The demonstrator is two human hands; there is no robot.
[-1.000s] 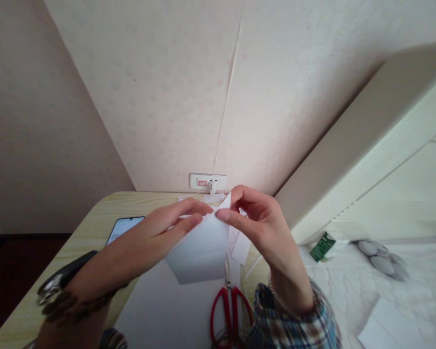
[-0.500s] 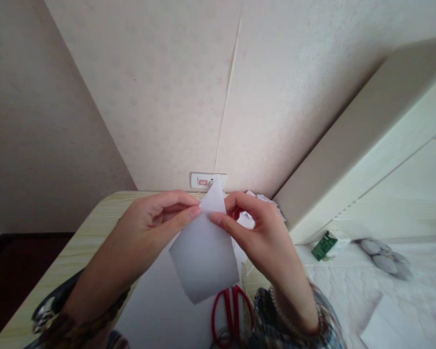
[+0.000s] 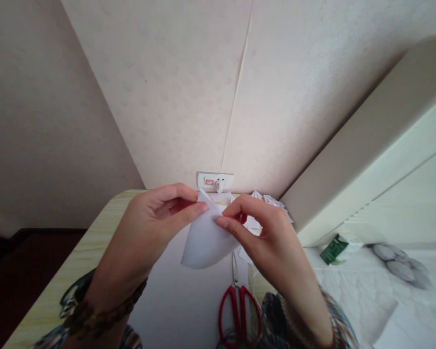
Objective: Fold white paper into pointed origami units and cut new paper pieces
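Note:
A white sheet of paper hangs between my two hands, above the table, its lower edge curving. My left hand pinches its upper left corner between thumb and fingers. On the other side, my right hand grips the paper's right edge with thumb and forefinger. Below the held sheet lies a larger white paper. Red-handled scissors rest at that paper's right side, blades pointing away from me.
Folded paper pieces are heaped at the table's back right, by the wall. A socket with a plug is above the back edge. To the right, a green and white box and grey slippers-like shapes lie on white quilted fabric.
The paper has turned in my hands: its pointed top has swung left into my left hand's pinch, and the lower edge has risen, uncovering the scissor blades. The view has shifted slightly left.

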